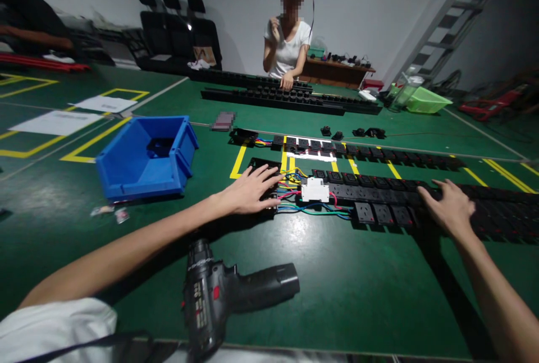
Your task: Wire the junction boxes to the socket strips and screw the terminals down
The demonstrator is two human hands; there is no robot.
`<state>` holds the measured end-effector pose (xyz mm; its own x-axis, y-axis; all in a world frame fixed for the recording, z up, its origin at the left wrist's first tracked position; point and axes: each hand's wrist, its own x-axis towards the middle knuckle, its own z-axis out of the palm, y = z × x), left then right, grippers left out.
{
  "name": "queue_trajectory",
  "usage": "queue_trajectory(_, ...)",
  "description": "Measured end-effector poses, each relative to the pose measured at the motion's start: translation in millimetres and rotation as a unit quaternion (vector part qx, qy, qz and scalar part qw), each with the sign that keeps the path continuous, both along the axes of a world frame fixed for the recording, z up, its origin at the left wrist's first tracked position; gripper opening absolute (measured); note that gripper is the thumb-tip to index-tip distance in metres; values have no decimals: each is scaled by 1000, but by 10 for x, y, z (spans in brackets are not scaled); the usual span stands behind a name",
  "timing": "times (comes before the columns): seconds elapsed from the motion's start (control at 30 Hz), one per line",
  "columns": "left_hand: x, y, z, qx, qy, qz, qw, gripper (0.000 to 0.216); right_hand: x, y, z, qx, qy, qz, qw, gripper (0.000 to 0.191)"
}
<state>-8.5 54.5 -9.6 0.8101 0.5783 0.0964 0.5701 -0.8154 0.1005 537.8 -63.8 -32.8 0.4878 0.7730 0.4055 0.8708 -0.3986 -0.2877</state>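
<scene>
Our left hand (254, 190) spreads over a black plate (266, 165). Our right hand (452, 209), splayed too, lies over sockets (384, 215) — white module (315, 189) between both.

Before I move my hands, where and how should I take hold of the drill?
I'd take the drill by its handle, coming from the right with your right hand. It lies on its side, nose pointing away from you, and the handle juts rightward, uncovered.

Single head view, forward and down across the green table (337, 295) from close above.
</scene>
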Motion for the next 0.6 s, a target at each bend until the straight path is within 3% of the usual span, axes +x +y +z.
queue_trajectory(0.13,49,472,58,-21,-17,21,999,63,-597,543,90,-70,9,228,971,59)
queue_trajectory(0.23,78,801,-6,-53,8,4,999,61,-951,914,30,-128,14,330,935,59)
queue_trajectory(0.37,94,1027,-88,-84,22,-17,996,61,-1102,1210,-13,-169,20,366,915,61)
queue_trajectory(0.6,151,1176,-125,-67,12,1,998,66,-1041,1379,2,-171,9,362,916,60)
